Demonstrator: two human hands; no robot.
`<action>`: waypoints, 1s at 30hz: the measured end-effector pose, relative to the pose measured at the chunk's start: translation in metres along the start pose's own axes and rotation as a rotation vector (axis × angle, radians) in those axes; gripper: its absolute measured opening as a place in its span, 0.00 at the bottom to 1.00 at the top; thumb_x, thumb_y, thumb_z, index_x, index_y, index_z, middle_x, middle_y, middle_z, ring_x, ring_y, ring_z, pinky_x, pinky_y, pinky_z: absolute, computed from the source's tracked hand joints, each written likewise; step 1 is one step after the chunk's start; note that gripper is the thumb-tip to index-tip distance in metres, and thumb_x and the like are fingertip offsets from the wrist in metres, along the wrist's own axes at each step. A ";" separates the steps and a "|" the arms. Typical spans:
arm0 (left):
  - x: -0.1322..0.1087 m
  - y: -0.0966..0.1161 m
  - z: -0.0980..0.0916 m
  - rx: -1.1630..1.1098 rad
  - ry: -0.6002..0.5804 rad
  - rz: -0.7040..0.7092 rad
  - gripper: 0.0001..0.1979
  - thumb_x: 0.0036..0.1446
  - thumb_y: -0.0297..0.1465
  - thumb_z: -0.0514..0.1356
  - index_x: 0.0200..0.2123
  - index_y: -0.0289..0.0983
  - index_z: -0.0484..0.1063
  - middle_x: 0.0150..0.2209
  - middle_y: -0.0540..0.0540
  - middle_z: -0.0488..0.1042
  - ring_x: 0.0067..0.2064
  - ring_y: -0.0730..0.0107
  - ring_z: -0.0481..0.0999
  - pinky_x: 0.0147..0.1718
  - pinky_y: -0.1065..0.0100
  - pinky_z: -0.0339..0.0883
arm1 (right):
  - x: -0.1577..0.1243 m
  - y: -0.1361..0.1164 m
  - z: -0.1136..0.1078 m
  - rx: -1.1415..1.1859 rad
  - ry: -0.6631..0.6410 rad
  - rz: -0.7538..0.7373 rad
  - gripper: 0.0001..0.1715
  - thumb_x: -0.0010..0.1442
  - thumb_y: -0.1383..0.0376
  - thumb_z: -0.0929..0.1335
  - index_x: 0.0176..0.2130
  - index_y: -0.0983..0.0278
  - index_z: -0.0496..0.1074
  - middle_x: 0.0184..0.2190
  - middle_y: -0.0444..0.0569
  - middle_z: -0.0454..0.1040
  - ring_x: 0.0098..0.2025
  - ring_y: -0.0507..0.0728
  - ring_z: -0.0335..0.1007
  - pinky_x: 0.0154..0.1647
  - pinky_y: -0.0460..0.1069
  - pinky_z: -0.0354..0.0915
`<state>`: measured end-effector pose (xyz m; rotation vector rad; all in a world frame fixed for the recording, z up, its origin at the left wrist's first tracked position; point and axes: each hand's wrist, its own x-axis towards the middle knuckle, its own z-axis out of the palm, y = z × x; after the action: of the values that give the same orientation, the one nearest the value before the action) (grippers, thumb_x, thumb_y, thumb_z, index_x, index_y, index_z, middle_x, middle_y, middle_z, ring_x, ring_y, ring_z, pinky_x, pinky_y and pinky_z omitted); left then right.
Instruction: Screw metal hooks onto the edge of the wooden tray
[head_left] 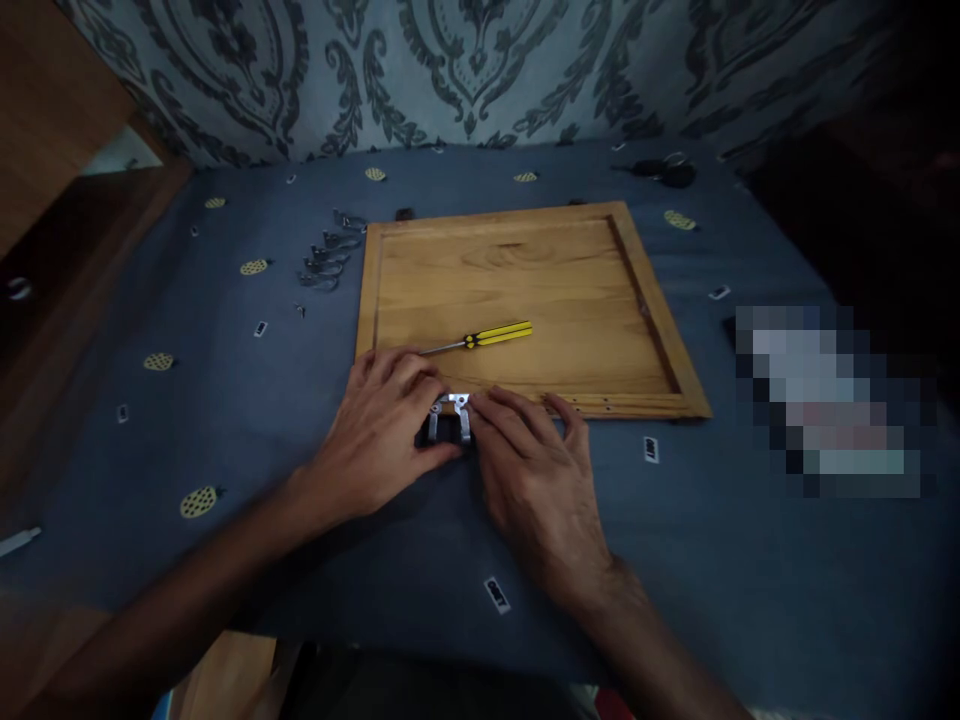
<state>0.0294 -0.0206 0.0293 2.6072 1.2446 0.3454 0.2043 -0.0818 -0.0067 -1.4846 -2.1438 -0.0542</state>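
One wooden panel (525,265) lies flat on the blue cloth (735,570), with one yellow-handled screwdriver (487,337) resting on it. A small heap of spare metal fittings (328,260), perhaps four or five, sits just off the panel's far left corner. One metal hinge (452,412) lies at the panel's near edge, between both hands. The left hand (386,430) curls over it, fingers on top and thumb beneath, pinching it. The right hand (536,480) lies palm-down with its fingers loosely spread, the forefinger touching the hinge's right side.

Bare forearms (225,580); bare left grip (382,435), right grip (534,480)
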 end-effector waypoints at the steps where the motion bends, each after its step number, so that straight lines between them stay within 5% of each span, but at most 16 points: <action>1: -0.001 0.000 0.000 0.007 -0.005 -0.003 0.23 0.50 0.38 0.72 0.47 0.36 0.71 0.52 0.42 0.72 0.59 0.49 0.65 0.58 0.46 0.60 | 0.000 0.000 0.000 0.003 -0.003 0.001 0.19 0.66 0.75 0.63 0.52 0.65 0.74 0.51 0.51 0.80 0.56 0.63 0.72 0.61 0.63 0.54; 30: -0.005 0.003 0.005 0.103 0.020 -0.026 0.21 0.54 0.42 0.69 0.44 0.35 0.70 0.50 0.39 0.73 0.59 0.48 0.66 0.60 0.43 0.58 | 0.000 0.000 0.000 0.009 -0.007 -0.001 0.19 0.65 0.75 0.63 0.52 0.63 0.75 0.50 0.51 0.81 0.56 0.64 0.72 0.60 0.63 0.55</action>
<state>0.0295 -0.0269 0.0251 2.6766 1.3360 0.3106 0.2047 -0.0817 -0.0064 -1.4808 -2.1472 -0.0396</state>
